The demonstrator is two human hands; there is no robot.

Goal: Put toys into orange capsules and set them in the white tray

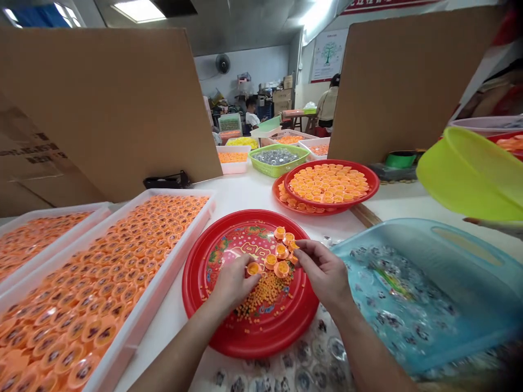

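Small orange plastic caps (270, 261) sit in a loose cluster between the hands, each a shallow round cup on a wider flat flange, glossy, with a yellower centre. The left hand (233, 284) pinches one cap (254, 268) between thumb and fingers, low over the tray. The right hand (322, 272) is curled, its fingertips (297, 246) drawn together at the edge of the cluster; whether a cap lies between them is hard to tell. Just below the left hand's fingers lies a heap of tiny yellow-orange beads (265, 294), with strays scattered nearby. Caps and beads rest on a round red plastic tray (249, 344) with a printed floral centre, under both hands.

Beyond the hands, a stacked pair of red trays (359, 179) holds caps in neat rows. Left of the left hand, a long white tray (159, 256) is packed with orange pieces with dark centres. Right of the right hand sits a pale blue basin (469, 256) of clear printed domes, and more domes (304, 353) lie on the table below the tray. Farther right, a lime-green bowl (469, 174) tilts in the air, with another person's fingers (478, 221) beneath it.
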